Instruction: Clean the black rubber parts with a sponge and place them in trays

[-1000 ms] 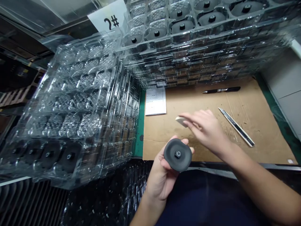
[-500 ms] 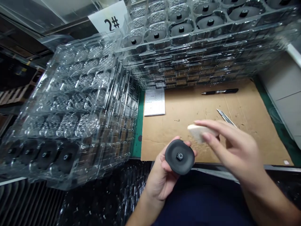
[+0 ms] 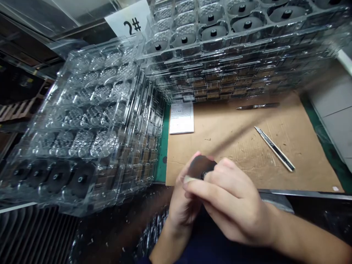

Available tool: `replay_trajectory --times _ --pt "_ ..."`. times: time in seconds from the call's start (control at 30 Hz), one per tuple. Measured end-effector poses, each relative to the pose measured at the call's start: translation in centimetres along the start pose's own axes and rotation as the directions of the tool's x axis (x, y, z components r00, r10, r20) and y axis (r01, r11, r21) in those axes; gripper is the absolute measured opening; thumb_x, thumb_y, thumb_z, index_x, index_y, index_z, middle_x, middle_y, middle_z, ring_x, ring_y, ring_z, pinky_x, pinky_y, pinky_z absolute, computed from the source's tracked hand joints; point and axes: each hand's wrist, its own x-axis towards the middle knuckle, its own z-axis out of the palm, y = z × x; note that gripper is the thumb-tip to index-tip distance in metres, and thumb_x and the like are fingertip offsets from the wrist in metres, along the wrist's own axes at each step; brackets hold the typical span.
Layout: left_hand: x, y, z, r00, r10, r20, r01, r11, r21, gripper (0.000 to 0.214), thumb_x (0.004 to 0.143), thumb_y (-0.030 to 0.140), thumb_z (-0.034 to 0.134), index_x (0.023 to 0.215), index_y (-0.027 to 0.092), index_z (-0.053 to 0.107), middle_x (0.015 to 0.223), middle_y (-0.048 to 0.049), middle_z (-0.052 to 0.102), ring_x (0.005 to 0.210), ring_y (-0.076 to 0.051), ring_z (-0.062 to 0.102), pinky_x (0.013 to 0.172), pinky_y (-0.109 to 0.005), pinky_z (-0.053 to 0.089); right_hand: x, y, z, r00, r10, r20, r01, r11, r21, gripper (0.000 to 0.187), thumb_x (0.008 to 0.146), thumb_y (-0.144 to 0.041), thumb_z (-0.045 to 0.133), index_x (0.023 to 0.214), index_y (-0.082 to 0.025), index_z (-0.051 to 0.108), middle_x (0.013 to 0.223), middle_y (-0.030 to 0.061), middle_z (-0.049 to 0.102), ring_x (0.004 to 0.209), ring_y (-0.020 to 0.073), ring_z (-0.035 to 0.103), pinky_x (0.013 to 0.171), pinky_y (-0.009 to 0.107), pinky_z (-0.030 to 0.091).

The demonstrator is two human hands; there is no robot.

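My left hand (image 3: 180, 207) grips a round black disc (image 3: 200, 166) with a small nut at its centre; only the disc's upper edge shows. My right hand (image 3: 229, 203) lies over the disc, fingers closed on a small white block (image 3: 189, 179) pressed against the disc's face. Both hands hover at the near edge of a brown cardboard sheet (image 3: 247, 146).
A stack of clear plastic trays (image 3: 82, 121) stands at the left, its near row holding black discs. A taller tray stack (image 3: 233, 55) with more discs runs along the back. A pen (image 3: 257, 106), a utility knife (image 3: 275, 148), a paper slip (image 3: 181, 117) lie on the cardboard.
My right hand lifted the white block off the cardboard, swung left and down, and now covers the disc held in my left hand.
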Motion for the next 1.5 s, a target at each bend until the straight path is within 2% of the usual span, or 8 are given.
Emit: replay_trajectory --times 0.27,0.4,0.67,0.8,0.9,1.1,1.3,1.5 --pt "0.0 -0.7 -1.5 0.997 -0.083 -0.002 0.083 0.994 -0.074 0.053 0.065 0.042 0.073 0.114 0.024 0.062 0.113 -0.0036 0.063 0.108 -0.017 0.056 0.093 -0.021 0.043 -0.7 2.0 -1.2 0.995 0.097 0.031 -0.089 0.977 -0.193 0.028 0.085 -0.009 0.046 0.109 -0.018 0.058 0.079 0.0028 0.058 0.068 0.0131 0.042 0.067 0.032 0.031" --pt "-0.3 -0.9 -1.8 0.97 -0.194 0.149 0.219 0.96 -0.176 0.062 0.067 0.046 0.069 0.123 0.023 0.055 0.126 -0.0112 0.055 0.11 -0.028 0.056 0.092 -0.033 0.046 -0.9 5.2 -1.1 0.989 0.148 0.008 -0.147 0.985 -0.086 0.031 0.089 -0.013 0.044 0.113 -0.027 0.058 0.09 0.0 0.062 0.078 0.0126 0.048 0.074 0.031 0.036" --pt "-0.4 -0.6 -2.0 0.963 -0.138 0.232 0.21 0.923 -0.323 0.058 0.068 0.042 0.069 0.122 0.024 0.056 0.126 -0.0071 0.056 0.112 -0.03 0.054 0.09 -0.033 0.049 -9.3 11.9 -0.8 0.888 0.447 -0.112 -0.445 0.77 -0.458 0.034 0.086 -0.031 0.052 0.118 -0.023 0.059 0.114 0.0103 0.054 0.106 0.026 0.046 0.092 0.044 0.034" --pt "0.0 -0.8 -1.8 0.966 -0.106 0.237 0.194 0.904 -0.382 0.055 0.074 0.048 0.061 0.123 0.022 0.055 0.125 -0.0056 0.056 0.113 -0.028 0.054 0.094 -0.034 0.046 -12.2 12.7 -2.8 0.698 0.466 -0.543 -0.714 0.509 -0.481 0.051 0.081 -0.043 0.056 0.124 -0.016 0.054 0.12 0.0157 0.047 0.116 0.0322 0.039 0.099 0.05 0.028" --pt "0.2 -1.0 -1.6 0.959 -0.124 0.253 0.221 0.887 -0.405 0.055 0.079 0.051 0.055 0.124 0.02 0.054 0.125 -0.0072 0.056 0.113 -0.025 0.054 0.097 -0.035 0.043 -13.4 14.0 -3.7 0.6 0.51 -0.616 -0.795 0.461 -0.393 0.041 0.078 -0.043 0.058 0.106 -0.014 0.062 0.117 0.0164 0.049 0.116 0.0357 0.039 0.097 0.058 0.025" --pt "0.1 -1.1 -1.2 0.947 -0.119 0.299 0.229 0.902 -0.367 0.049 0.079 0.044 0.061 0.124 0.025 0.054 0.125 -0.0043 0.056 0.114 -0.02 0.053 0.092 -0.025 0.044 -12.4 11.9 -2.6 0.634 0.514 -0.578 -0.723 0.658 -0.208 0.031 0.087 -0.034 0.048 0.111 -0.015 0.055 0.111 0.0123 0.054 0.104 0.022 0.053 0.087 0.039 0.046" --pt "0.4 -1.2 -0.8 0.927 -0.06 0.371 0.214 0.895 -0.39 0.047 0.08 0.044 0.061 0.125 0.033 0.051 0.127 0.001 0.055 0.117 -0.016 0.051 0.091 -0.019 0.043 -9.3 3.9 -0.5 0.772 0.603 -0.202 -0.533 0.786 0.312 0.033 0.084 -0.017 0.055 0.116 -0.026 0.057 0.101 0.0051 0.062 0.093 0.0165 0.06 0.082 0.03 0.051" --pt "0.9 -1.6 0.0 0.902 -0.048 0.429 0.237 0.886 -0.399 0.048 0.08 0.049 0.056 0.126 0.035 0.05 0.128 0.0034 0.054 0.118 -0.014 0.05 0.099 -0.02 0.036 -7.8 2.3 0.4 0.829 0.507 -0.238 -0.431 0.849 0.306 0.033 0.08 -0.01 0.058 0.109 -0.025 0.06 0.099 0.0046 0.062 0.091 0.0172 0.059 0.077 0.031 0.049"
